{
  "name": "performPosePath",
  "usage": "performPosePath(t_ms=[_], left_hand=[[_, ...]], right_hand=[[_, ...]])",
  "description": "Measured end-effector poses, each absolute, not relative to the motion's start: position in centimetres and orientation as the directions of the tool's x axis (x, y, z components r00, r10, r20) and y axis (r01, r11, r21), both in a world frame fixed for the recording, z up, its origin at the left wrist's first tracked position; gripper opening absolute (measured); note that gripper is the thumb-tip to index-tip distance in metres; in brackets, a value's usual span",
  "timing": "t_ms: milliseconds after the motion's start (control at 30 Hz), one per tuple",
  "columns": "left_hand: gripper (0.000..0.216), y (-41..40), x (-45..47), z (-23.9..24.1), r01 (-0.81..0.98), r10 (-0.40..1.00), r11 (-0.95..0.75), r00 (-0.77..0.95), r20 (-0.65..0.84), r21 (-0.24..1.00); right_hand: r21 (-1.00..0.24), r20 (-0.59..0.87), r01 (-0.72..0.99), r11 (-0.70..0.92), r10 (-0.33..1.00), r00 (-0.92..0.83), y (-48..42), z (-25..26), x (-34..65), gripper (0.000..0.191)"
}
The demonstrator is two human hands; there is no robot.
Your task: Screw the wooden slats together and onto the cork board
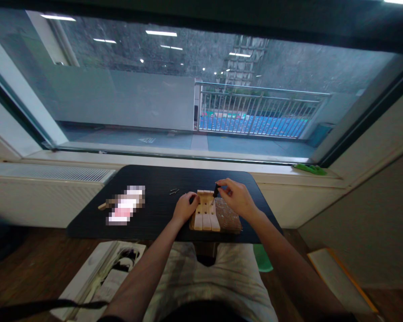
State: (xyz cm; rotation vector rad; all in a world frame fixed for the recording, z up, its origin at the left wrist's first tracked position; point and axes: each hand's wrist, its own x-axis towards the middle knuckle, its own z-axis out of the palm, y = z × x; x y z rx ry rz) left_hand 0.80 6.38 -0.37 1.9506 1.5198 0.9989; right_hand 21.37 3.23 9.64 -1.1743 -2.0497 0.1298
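Observation:
A pale wooden piece [207,221], made of strips side by side with several dark holes, rests on a rough brown block [229,217] close to the near table edge. My left hand [185,206] grips the wooden piece along its left side, thumb and fingers closed against it. Between the fingertips of my right hand [235,194] is a black-handled screwdriver [216,190], held nearly upright. Its tip points down at the right-hand strip, near a hole; contact there is too small to tell. A few small screws [174,191] lie loose to the left of the wooden piece.
The dark table [157,179] stands against the window sill. On its left lies a pixelated item [126,205] with a wooden stick end [102,206] beside it. An opened white box [104,273] is on the floor at left. Green cloth-like things [309,169] lie on the sill.

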Motion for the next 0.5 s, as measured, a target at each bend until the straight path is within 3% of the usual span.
performPosePath(t_ms=[200, 367, 500], left_hand=[[0.026, 6.5, 0.8, -0.4, 0.613, 0.960, -0.271, 0.118, 0.253, 0.742], [0.028, 6.5, 0.7, -0.5, 0.604, 0.958, -0.279, 0.123, 0.258, 0.747], [0.028, 6.5, 0.7, -0.6, 0.607, 0.959, -0.274, 0.118, 0.256, 0.746]], right_hand=[[-0.350, 0.490, 0.748, 0.564, 0.791, -0.367, 3.3, 10.5, 21.4, 0.018], [-0.288, 0.422, 0.765, 0.576, 0.793, -0.439, 3.4, 11.7, 21.4, 0.036], [-0.211, 0.359, 0.787, 0.580, 0.794, -0.490, 3.6, 12.4, 21.3, 0.034]])
